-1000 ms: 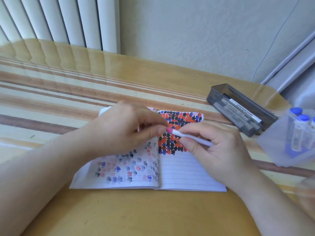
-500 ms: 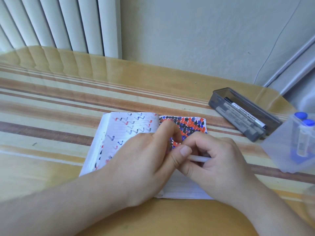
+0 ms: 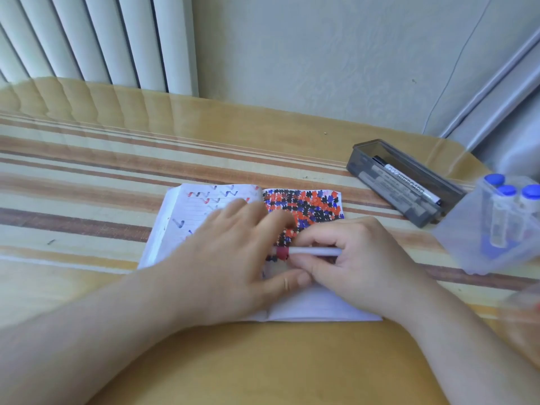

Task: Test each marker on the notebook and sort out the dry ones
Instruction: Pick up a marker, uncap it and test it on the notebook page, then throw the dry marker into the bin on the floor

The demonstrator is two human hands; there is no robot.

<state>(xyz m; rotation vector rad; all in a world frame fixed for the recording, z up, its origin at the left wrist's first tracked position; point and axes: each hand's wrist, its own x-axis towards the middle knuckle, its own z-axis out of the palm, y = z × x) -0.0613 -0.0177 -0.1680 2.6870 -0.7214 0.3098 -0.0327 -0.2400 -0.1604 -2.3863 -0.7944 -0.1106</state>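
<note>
While left hand (image 3: 230,258) pins notebook (image 3: 318,305) flat on counter (image 3: 87,200), fingers spread, right hand (image 3: 353,258) pinches marker (image 3: 314,251) over right page, apparently ready for testing.

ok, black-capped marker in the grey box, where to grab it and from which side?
Take the black-capped marker at mid-barrel, from straight above, fingers across its width. It lies flat along the grey box, whose walls block a side approach, and other markers lie close beside it. Both hands are busy at the notebook, so this is a judgement.
</note>
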